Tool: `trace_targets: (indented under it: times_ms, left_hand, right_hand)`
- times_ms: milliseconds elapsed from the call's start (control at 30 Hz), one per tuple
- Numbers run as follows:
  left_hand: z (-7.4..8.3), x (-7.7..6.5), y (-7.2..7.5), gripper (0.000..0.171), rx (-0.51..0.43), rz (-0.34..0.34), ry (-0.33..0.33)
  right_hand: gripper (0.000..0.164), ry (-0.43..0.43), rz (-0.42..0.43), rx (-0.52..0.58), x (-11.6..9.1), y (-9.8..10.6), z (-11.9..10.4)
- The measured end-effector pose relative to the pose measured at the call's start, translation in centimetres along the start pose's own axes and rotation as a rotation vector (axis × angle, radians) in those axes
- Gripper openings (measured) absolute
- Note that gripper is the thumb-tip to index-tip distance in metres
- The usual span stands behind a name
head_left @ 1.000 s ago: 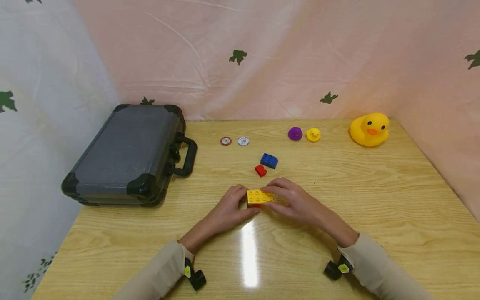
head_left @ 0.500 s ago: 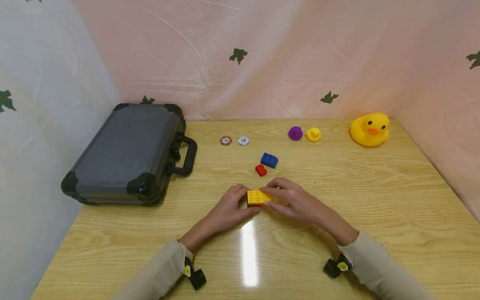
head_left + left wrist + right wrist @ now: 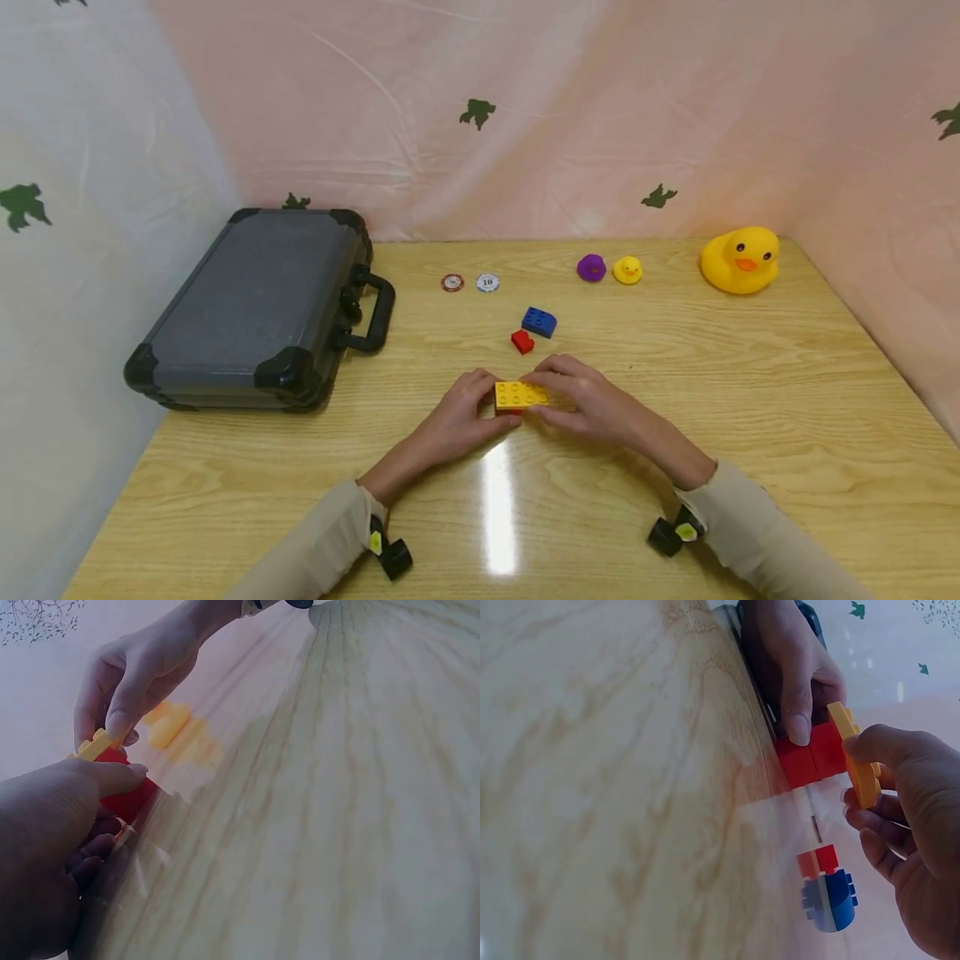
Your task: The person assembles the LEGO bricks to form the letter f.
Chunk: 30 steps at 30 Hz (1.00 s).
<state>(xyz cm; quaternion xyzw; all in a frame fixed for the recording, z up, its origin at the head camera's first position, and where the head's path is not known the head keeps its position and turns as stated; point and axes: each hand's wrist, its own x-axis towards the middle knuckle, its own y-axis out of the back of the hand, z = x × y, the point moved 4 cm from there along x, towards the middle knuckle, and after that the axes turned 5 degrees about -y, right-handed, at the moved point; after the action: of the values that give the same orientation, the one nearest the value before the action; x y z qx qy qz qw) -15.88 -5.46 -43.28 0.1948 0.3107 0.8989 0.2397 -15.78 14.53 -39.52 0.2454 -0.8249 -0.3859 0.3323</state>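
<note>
A thin yellow toy brick [image 3: 517, 395] with studs sits on top of two stacked red toy bricks [image 3: 813, 759], which rest on the table in front of the person. It overhangs the red stack on the right. My left hand [image 3: 461, 419] grips the red stack from the left, its thumb along the near side. From the right, my right hand [image 3: 583, 395] pinches the overhanging end of the yellow brick, as the right wrist view shows. Just behind the hands lie a small red brick [image 3: 522, 342] and a blue brick [image 3: 538, 322] with a rounded end.
A grey case [image 3: 232, 304] with black corners stands on the left, its handle [image 3: 381, 312] facing right. Farther back are a red chip [image 3: 452, 282], a white chip [image 3: 487, 282], a purple duck [image 3: 591, 267], a small yellow duck [image 3: 627, 270] and a large yellow duck [image 3: 740, 262].
</note>
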Motion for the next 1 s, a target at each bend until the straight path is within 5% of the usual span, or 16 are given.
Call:
trace_targets:
  times_ms: [367,733,1000]
  left_hand:
    - [0.0,0.0,0.0,0.032,-0.002,-0.003,0.005]
    - [-0.1,0.0,-0.1,0.035,-0.002,-0.014,0.017]
    - [-0.2,0.0,-0.1,0.036,0.003,-0.025,0.027]
  right_hand:
    - [0.038,-0.095,-0.012,0.061,-0.2,0.3,0.2]
    - [0.025,-0.043,0.131,0.146,0.9,1.3,2.7]
    - [0.026,-0.073,0.143,0.135,2.0,0.9,4.9]
